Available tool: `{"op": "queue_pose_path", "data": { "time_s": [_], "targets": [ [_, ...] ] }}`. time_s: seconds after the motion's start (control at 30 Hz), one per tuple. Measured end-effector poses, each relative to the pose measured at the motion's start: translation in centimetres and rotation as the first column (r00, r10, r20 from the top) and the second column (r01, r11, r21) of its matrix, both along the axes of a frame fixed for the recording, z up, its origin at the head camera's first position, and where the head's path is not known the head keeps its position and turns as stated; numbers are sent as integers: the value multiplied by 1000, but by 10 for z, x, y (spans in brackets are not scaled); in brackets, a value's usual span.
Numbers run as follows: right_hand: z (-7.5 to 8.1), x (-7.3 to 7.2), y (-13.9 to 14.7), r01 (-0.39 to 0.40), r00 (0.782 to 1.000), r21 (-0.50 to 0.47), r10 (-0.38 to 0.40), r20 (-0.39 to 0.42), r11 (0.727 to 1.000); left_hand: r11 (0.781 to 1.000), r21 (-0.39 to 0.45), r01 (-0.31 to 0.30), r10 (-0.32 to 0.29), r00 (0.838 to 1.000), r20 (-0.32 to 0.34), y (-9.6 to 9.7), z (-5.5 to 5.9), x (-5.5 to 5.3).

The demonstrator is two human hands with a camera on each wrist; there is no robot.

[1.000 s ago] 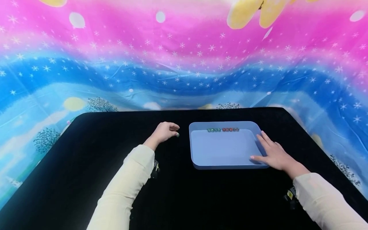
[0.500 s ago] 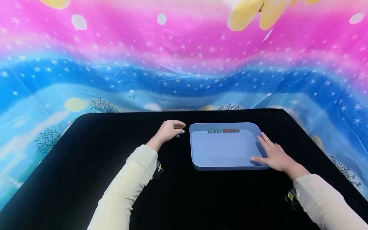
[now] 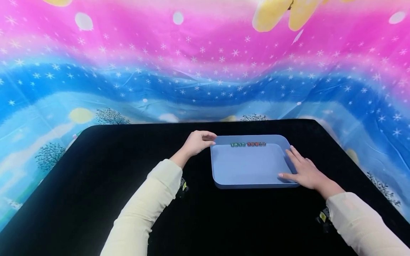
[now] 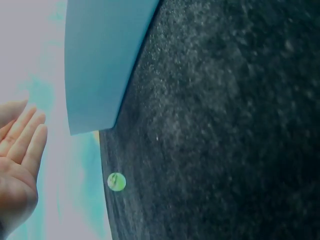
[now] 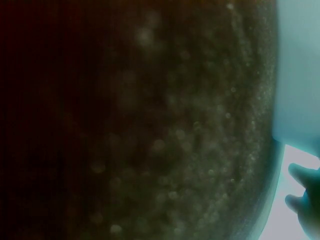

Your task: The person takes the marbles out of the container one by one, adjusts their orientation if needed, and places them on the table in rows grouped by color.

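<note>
Green and red beads line the far side of the blue tray [image 3: 250, 165], between your two hands.
Inside the tray, the green beads [image 3: 238, 144] sit left of the mostly red beads [image 3: 256, 144]; one round green piece [image 4: 116, 182] shows outside it against the black desk [image 3: 192, 220] in the left wrist view. Your left hand [image 3: 198, 143] is open, fingers extended at the far left corner, contact unclear, apart from that piece; your right hand [image 3: 305, 172] spreads flat over the right rim, thumb reaching inside.
</note>
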State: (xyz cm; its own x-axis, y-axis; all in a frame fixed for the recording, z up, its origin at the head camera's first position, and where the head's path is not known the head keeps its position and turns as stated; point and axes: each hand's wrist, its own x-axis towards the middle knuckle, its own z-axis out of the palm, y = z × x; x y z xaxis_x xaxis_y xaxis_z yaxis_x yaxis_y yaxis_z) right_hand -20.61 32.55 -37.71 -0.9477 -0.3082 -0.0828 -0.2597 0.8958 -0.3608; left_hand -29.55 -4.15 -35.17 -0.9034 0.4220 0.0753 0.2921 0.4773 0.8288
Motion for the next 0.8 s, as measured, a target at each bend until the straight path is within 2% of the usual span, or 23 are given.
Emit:
{"op": "queue_pose_path", "data": {
  "time_s": [0.2, 0.53, 0.8],
  "targets": [
    [0, 0, 0, 2, 1000, 3, -2, -1, 1000, 999, 16, 31, -31, 999, 27, 8, -1, -1],
    [0, 2, 0, 8, 1000, 2, -8, -1, 1000, 998, -18, 63, -62, 996, 57, 26, -9, -5],
    [0, 2, 0, 2, 1000, -4, -2, 3, 1000, 996, -34, 77, -76, 997, 24, 37, -8, -12]
  ]
}}
